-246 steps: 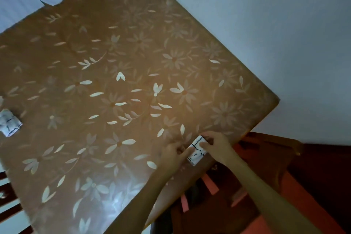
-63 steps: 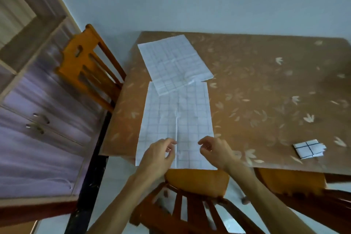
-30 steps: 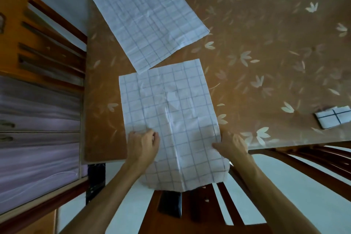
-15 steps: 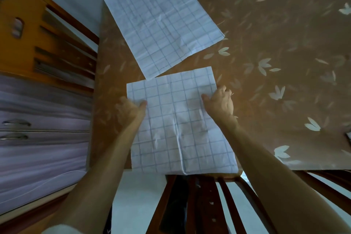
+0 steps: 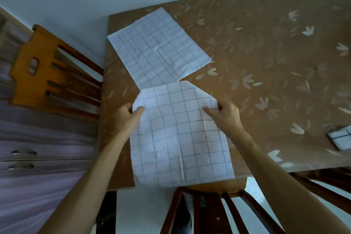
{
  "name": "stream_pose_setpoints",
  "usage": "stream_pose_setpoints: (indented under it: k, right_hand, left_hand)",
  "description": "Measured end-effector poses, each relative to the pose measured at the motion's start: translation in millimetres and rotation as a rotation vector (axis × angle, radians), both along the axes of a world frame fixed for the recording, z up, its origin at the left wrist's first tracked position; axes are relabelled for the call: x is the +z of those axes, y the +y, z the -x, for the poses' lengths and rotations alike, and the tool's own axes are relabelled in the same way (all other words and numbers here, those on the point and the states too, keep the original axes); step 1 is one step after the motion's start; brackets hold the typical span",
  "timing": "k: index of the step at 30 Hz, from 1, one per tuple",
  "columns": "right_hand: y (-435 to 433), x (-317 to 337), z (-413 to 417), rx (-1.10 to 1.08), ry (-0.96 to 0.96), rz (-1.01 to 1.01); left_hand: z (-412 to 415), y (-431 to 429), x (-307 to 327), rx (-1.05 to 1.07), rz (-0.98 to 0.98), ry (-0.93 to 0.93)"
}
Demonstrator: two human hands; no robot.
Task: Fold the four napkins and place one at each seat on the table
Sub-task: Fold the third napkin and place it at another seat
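A white napkin with a blue grid (image 5: 178, 138) lies at the near edge of the brown flowered table (image 5: 266, 59), its far part lifted off the surface. My left hand (image 5: 127, 118) pinches its left edge, thumb on top. My right hand (image 5: 226, 116) pinches its right edge the same way. A second napkin (image 5: 157, 47) lies flat and unfolded just beyond, turned at an angle. A small folded napkin (image 5: 341, 137) sits near the table's right near edge.
An orange wooden chair (image 5: 43, 70) stands at the table's left side. Another chair's back (image 5: 212, 209) is right below the napkin, and a third chair's rails (image 5: 326, 180) show at the lower right. A drawer cabinet (image 5: 38, 154) fills the left.
Both hands have gone from pressing on the flat napkin to pinching its side edges, and the far end now lifts off the table. The camera has tilted up.
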State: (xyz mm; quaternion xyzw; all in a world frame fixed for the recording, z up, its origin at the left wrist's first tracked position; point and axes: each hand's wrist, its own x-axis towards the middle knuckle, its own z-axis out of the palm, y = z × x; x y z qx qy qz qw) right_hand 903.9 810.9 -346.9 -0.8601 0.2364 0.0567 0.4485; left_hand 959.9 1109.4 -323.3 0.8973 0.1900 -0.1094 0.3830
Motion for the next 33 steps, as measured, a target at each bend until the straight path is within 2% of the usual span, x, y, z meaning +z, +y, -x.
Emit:
stream_pose_setpoints:
  k: [3, 7, 10, 16, 21, 24, 27, 31, 33]
  right_hand:
    - [-5.1, 53.2, 7.4, -0.088, -0.193, -0.094]
    - [-2.3, 124.7, 15.1, -0.111, -0.424, -0.094]
    - [-4.8, 175.1, 25.8, -0.153, -0.542, -0.088]
    - [15.0, 256.1, 60.1, -0.082, -0.719, -0.124]
    - [34.3, 296.9, 82.7, -0.093, -0.875, -0.008]
    - [30.9, 313.0, 97.7, -0.176, -0.975, 0.059]
    - [19.9, 325.4, 109.4, -0.242, -0.995, 0.102]
    - [21.4, 337.0, 117.8, -0.261, -1.003, 0.143]
    - [29.5, 343.7, 122.5, -0.251, -1.022, 0.164]
  left_hand:
    - [-4.7, 7.1, 40.8, -0.118, 0.009, -0.143]
    - [-1.5, 0.4, 113.0, -0.24, 0.098, -0.44]
    - [9.6, 5.4, 164.1, -0.293, 0.137, -0.582]
    - [28.8, 18.8, 232.0, -0.406, 0.148, -0.741]
    - [52.5, 15.3, 278.0, -0.486, 0.128, -0.874]
    - [60.8, 26.0, 296.8, -0.486, 0.098, -0.978]
    - [62.2, 41.8, 306.1, -0.469, 0.087, -1.005]
    - [64.8, 44.5, 313.0, -0.522, -0.06, -1.003]
    - [69.9, 36.7, 320.5, -0.55, -0.074, -1.021]
